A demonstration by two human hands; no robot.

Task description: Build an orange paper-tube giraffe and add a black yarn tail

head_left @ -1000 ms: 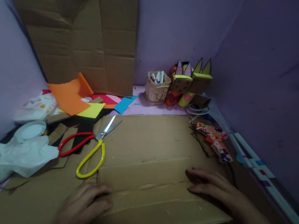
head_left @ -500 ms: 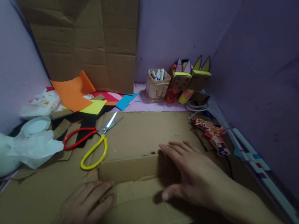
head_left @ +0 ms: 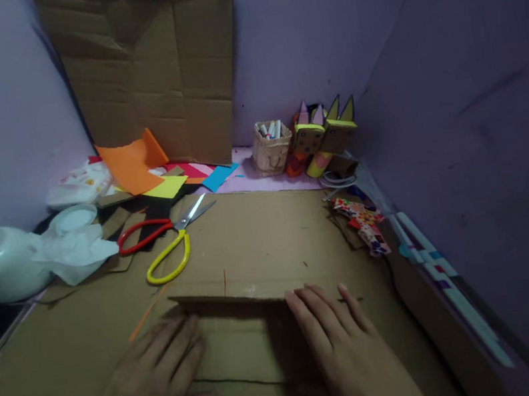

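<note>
Between my hands lies a creased brown cardboard piece [head_left: 243, 347], its far flap tilted up over a dark shadow. My left hand [head_left: 163, 363] rests at the piece's left end, fingers bent around it, the thumb lower and partly in shadow. At the right end, my right hand [head_left: 340, 330] has its fingertips on the flap's corner and grips it; its thumb is hidden. Beyond the flap are scissors [head_left: 180, 224] with one red and one yellow handle, blades spread, lying on the large cardboard sheet [head_left: 270, 231].
A white jug [head_left: 6, 261] lies at the left beside crumpled white plastic [head_left: 75, 253]. Orange paper [head_left: 132, 166] and coloured scraps lie at the back. A marker holder [head_left: 273, 152] and two eared paper figures [head_left: 323, 137] stand by the wall. Patterned scraps [head_left: 362, 222] lie right.
The cardboard's far flap has tilted toward me and its shadow has grown. My right hand has moved down, its fingers now on the flap's edge. The view has shifted slightly.
</note>
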